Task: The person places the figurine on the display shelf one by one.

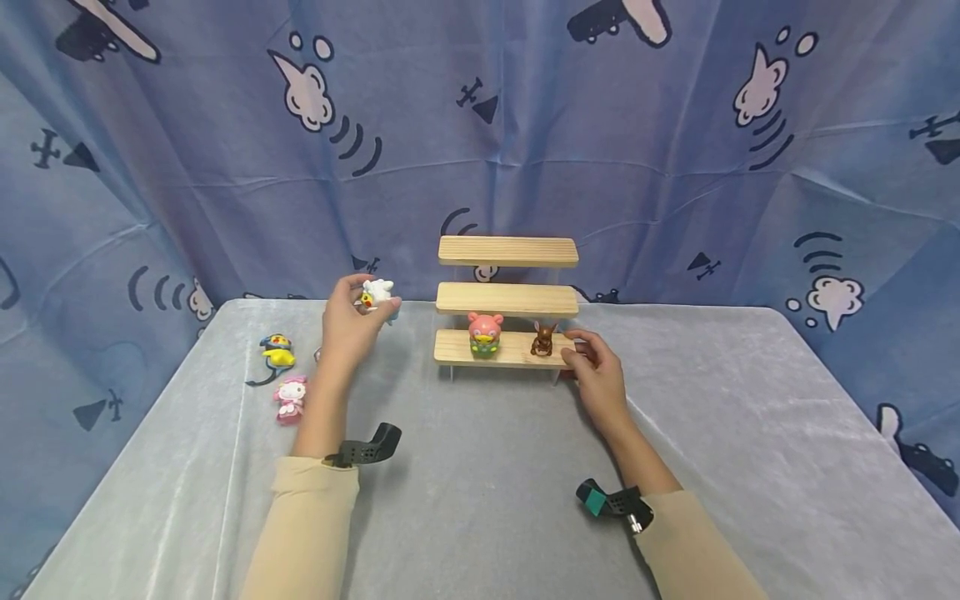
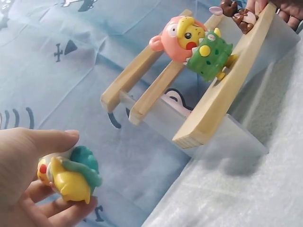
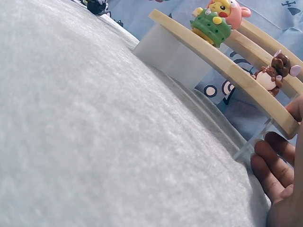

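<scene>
My left hand [image 1: 347, 333] holds a small yellow figurine with a white hood and a teal back [image 2: 73, 177] between thumb and fingers, raised left of a three-tier wooden display stand [image 1: 453, 348]. At the stand's right end, my right hand [image 1: 597, 379] grips the bottom tier, its thumb at the board's end and its other fingers lower down. On that tier stand a figurine in a pink hood and green suit [image 1: 485, 335] and, close to the right hand, a brown long-eared figurine [image 1: 542, 340]. The middle tier [image 1: 507, 298] and top tier [image 1: 507, 251] rise behind.
At the left of the grey cloth-covered table [image 1: 465, 467] lie a yellow and blue figurine with a dark tail [image 1: 278, 357] and a pink and white figurine [image 1: 290, 400]. The left forearm mostly hides another small thing. A blue patterned curtain [image 1: 525, 125] hangs behind the stand.
</scene>
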The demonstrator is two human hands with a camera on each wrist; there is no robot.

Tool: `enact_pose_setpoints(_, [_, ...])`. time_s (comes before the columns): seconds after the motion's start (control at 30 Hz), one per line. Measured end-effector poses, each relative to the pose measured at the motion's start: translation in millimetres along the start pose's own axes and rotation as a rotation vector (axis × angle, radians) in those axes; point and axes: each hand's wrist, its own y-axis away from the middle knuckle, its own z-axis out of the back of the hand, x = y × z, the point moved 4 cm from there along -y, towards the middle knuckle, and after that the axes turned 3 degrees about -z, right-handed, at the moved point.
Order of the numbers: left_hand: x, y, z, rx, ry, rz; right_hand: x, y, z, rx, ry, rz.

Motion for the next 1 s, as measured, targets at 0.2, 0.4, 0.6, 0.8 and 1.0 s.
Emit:
enact_pose_setpoints(0.2, [-1.8,0.7,-4.8,0.021,-0.014,0.008,2.2,-1.8,1.6,0.003,0.009,0.004])
enact_pose_setpoints(0.4, [-8.8,2.4,-7.7,0.01,-0.013,-0.023,3.5,-3.6,4.4,-0.001,0.014,0.006])
enact_pose_setpoints(0.6, [-16.8,5.8,-7.1,-0.023,0.003,-0.079,4.8,-2.9,5.9,-0.004,0.004,0.013])
enact_pose_setpoints(0.8, [-24.2,8.0,-6.7,-0.006,0.016,-0.111,3.1,-2.2,1.0,-0.005,-0.014,0.013])
enact_pose_setpoints(1.0, [-29.0,10.3,-19.4,0.081,0.051,-0.125,1.6,0.3,-0.2,-0.015,-0.015,-0.003])
